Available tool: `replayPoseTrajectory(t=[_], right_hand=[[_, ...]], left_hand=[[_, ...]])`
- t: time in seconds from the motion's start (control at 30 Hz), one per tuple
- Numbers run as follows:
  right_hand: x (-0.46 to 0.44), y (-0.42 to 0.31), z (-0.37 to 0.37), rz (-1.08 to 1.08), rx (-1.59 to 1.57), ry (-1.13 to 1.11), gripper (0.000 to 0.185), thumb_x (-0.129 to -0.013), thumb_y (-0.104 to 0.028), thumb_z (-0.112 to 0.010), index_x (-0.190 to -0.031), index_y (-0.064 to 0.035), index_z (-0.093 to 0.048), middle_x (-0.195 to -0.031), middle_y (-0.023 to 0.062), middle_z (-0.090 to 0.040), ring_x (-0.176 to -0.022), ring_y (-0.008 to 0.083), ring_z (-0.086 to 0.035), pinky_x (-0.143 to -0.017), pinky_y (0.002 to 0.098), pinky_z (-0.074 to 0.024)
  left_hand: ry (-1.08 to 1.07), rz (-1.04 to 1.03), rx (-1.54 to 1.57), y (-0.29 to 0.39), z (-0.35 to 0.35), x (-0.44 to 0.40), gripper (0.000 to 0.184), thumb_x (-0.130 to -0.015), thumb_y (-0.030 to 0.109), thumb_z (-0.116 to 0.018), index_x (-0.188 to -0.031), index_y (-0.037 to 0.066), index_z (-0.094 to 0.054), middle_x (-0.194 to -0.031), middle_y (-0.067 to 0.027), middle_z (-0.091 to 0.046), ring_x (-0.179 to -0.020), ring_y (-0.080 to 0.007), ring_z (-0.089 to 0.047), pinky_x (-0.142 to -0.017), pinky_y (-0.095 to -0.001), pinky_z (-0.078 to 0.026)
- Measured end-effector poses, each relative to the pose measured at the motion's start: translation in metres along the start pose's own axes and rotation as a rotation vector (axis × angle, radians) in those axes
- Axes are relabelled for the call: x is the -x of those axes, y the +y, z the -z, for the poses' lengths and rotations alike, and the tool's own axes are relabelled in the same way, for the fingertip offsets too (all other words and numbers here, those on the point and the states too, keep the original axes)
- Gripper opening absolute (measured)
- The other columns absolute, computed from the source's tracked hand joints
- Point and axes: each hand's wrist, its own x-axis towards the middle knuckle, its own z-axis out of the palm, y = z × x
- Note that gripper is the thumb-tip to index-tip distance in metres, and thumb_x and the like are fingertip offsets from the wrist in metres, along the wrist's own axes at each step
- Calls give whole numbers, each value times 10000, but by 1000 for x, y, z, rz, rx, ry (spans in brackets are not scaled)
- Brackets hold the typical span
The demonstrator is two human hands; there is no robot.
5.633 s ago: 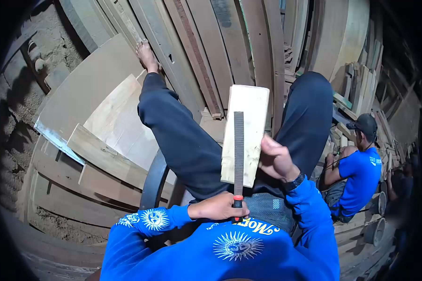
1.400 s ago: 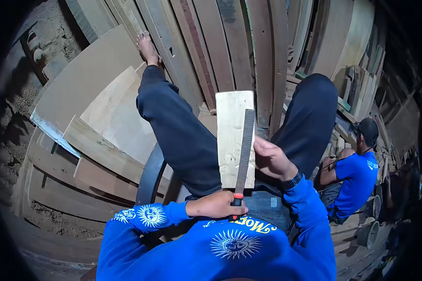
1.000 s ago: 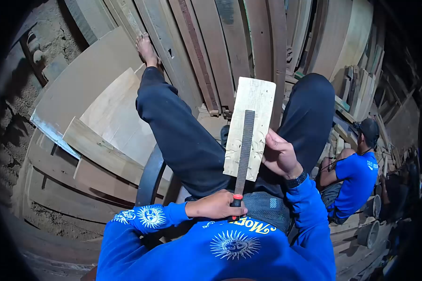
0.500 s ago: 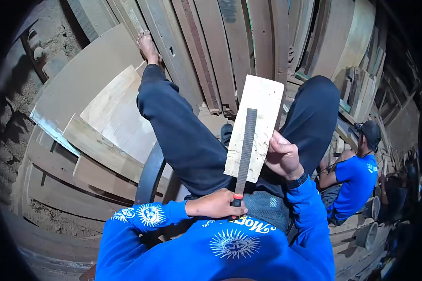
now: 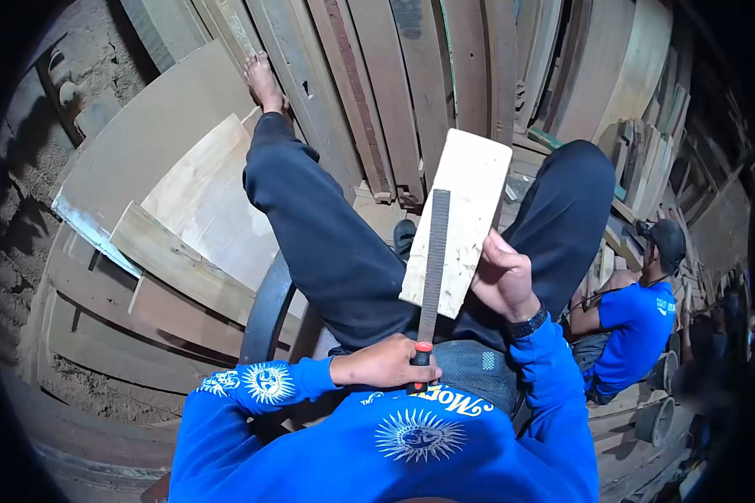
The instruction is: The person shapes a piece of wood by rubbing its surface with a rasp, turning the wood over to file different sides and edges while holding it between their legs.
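Observation:
My left hand (image 5: pixel 387 362), at my waist, is wrapped round the red and black handle of a file (image 5: pixel 434 260). The file's long ridged blade points away from me and lies across the face of a pale wooden board (image 5: pixel 470 197). Small shavings or marks show on the lower part of that board. My right hand (image 5: pixel 505 281) grips the board's right edge, thumb at the edge on the near face. The other fingers are partly hidden behind the board, which is held tilted above my lap, between my knees.
Long planks (image 5: pixel 386 92) stand side by side in front of me. Curved wooden panels (image 5: pixel 201 210) lie on the left, beside a dark curved chair arm (image 5: pixel 268 306). A person in a blue shirt (image 5: pixel 633 327) sits at the right, near stacked wood offcuts and round containers (image 5: pixel 656 421).
The board has tilted slightly clockwise, its top edge shifting right. The file's tip has moved a little left and away from me across the board. Both hands keep their hold.

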Motion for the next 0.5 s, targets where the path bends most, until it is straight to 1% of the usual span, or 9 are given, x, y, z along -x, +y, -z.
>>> replayPoseTrajectory(t=[0.03,0.1,0.13,0.17,0.27,0.3,0.37,0.43,0.5], right_hand=[[0,0,0,0,1,0,496,-1011,-225,-447,-1445,-14,-333,-1398,139,-499,-1272,265,-516,-1081,424,-393],[0,0,-2,-8,8,33,555,-981,-230,-487,-1459,0,-326,-1413,143,-500,-1294,280,-499,-1095,426,-378],[-2,3,-10,-19,15,42,572,-978,-226,-486,-1475,-9,-305,-1414,132,-499,-1298,269,-494,-1102,421,-370],[-1,5,-2,-100,31,-17,612,-966,-221,-510,-1494,-15,-279,-1407,122,-502,-1298,244,-489,-1093,407,-373],[2,12,-12,-257,103,-113,643,-949,-226,-557,-1484,17,-297,-1372,103,-521,-1239,188,-513,-1067,351,-359],[2,15,-20,-266,112,-78,625,-956,-232,-551,-1472,30,-315,-1351,99,-537,-1209,180,-529,-1070,338,-346],[1,9,-12,-264,148,-188,599,-1005,-234,-495,-1513,-23,-258,-1428,104,-475,-1294,201,-480,-1077,374,-374],[1,5,-9,-186,134,-137,577,-1002,-242,-493,-1493,-17,-289,-1409,107,-493,-1279,205,-498,-1075,368,-378],[1,2,-7,-91,75,-75,556,-1005,-246,-470,-1488,-35,-293,-1390,114,-505,-1262,230,-519,-1057,388,-405]], left_hand=[[-1,4,-3,2,1,0,294,-958,277,-604,-1001,2,-702,-798,-114,-704,-726,-187,-672,-698,-308,-517],[-12,32,0,4,3,0,288,-958,269,-604,-996,3,-709,-810,-114,-707,-731,-192,-673,-707,-308,-517],[6,-2,1,1,1,0,321,-955,313,-607,-992,14,-715,-774,-102,-700,-707,-204,-673,-709,-321,-517],[23,-34,3,0,1,0,354,-952,358,-609,-989,25,-722,-738,-89,-692,-684,-216,-674,-711,-335,-517],[29,-19,-23,4,-1,2,352,-950,353,-611,-954,18,-719,-731,-80,-684,-698,-209,-669,-727,-330,-517],[48,-9,-38,5,-2,3,354,-949,353,-612,-943,15,-718,-730,-79,-682,-702,-207,-668,-732,-329,-517],[72,-54,-31,-1,-4,3,358,-946,358,-613,-927,16,-717,-728,-76,-680,-709,-206,-667,-731,-334,-515],[-3,53,-4,0,0,1,362,-945,360,-615,-936,13,-717,-725,-81,-682,-694,-208,-665,-713,-341,-514],[5,18,6,0,0,1,354,-947,352,-614,-943,12,-716,-727,-87,-685,-687,-215,-666,-703,-346,-514]])
